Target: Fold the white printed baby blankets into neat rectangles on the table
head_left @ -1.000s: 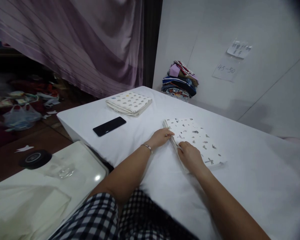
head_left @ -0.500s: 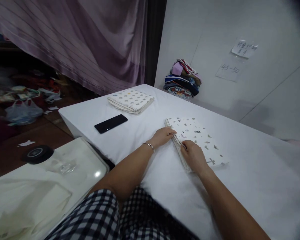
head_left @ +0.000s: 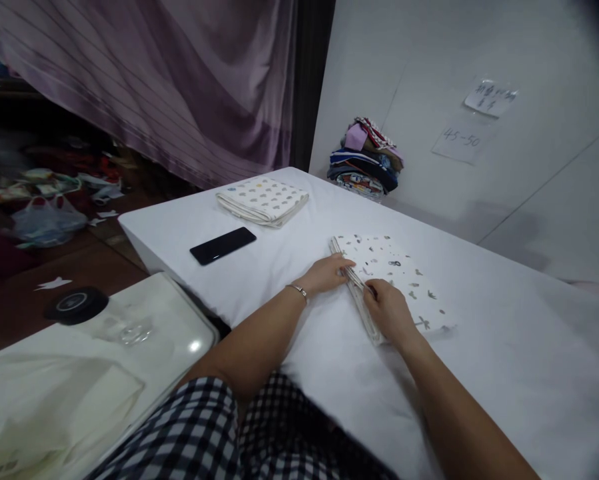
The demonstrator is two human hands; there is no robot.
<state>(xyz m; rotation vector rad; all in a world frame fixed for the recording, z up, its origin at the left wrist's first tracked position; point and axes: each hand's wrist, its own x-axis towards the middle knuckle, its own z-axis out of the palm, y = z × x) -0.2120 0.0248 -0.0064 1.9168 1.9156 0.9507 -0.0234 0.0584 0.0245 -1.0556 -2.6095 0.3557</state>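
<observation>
Item 1: folded cloth (head_left: 379, 257), white, printed with small scattered figures, a palm-like motif near the lower corner; lying flat on the bench (head_left: 499, 373), which is covered in white fabric; several layers visible along the edge nearest the person.

Item 2: left hand (head_left: 328, 273), at the upper part of that layered edge; grip closed, thumb and fingertips pinching the layers; silver-toned bracelet (head_left: 298, 291) at the wrist.

Item 3: right hand (head_left: 389, 310), lower along the same edge, just beside the left; grip closed, fingers curled and pinching the edge, the fingertips partly hidden.

Item 4: second folded cloth (head_left: 266, 199), white with rows of hearts, near the far left corner of the bench, apart from both hands.

Item 5: phone (head_left: 223, 245), black, screen dark, flat between the second cloth and the left forearm.

Item 6: stack of folded textiles (head_left: 364, 163), mixed colours, beyond the far edge, by the wall.

Item 7: two handwritten sheets on the wall, the lower sheet (head_left: 460, 140) reading "45-50".

Item 8: purple curtain (head_left: 209, 80), hanging at the back left.

Item 9: plastic bag (head_left: 49, 221), translucent, on the floor at left
</observation>
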